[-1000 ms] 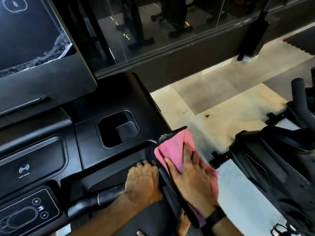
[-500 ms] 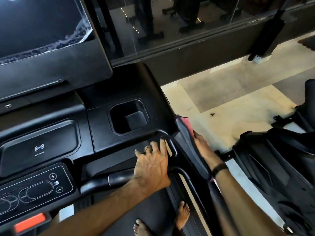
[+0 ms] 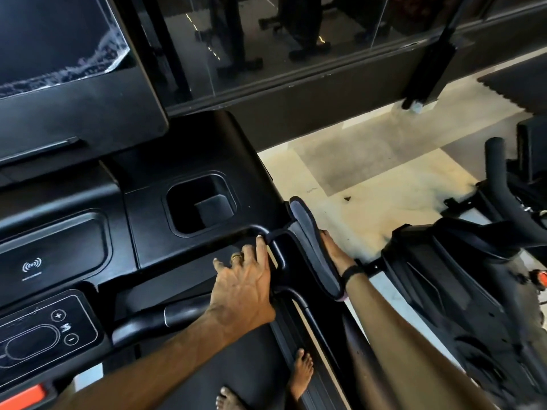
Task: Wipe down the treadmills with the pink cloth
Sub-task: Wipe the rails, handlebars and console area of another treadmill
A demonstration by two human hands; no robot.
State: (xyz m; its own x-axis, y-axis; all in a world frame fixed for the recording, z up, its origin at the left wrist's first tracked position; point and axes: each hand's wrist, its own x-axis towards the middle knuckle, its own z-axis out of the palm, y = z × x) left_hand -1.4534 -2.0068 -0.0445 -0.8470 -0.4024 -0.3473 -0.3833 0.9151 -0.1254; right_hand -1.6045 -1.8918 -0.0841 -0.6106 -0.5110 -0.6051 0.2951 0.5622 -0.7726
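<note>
Standing barefoot on the treadmill [image 3: 207, 149], we rest our left hand [image 3: 245, 288] with fingers spread flat on the console edge just below the cup holder [image 3: 201, 202], a ring [image 3: 236, 257] showing on one finger. Our right hand [image 3: 333, 250], wristband [image 3: 352, 271] on, reaches behind the side handrail pad [image 3: 313, 250] to the right of the cup holder, its grip hidden so we cannot tell; of the pink cloth [image 3: 341, 298] only a sliver shows at the pad's lower end.
</note>
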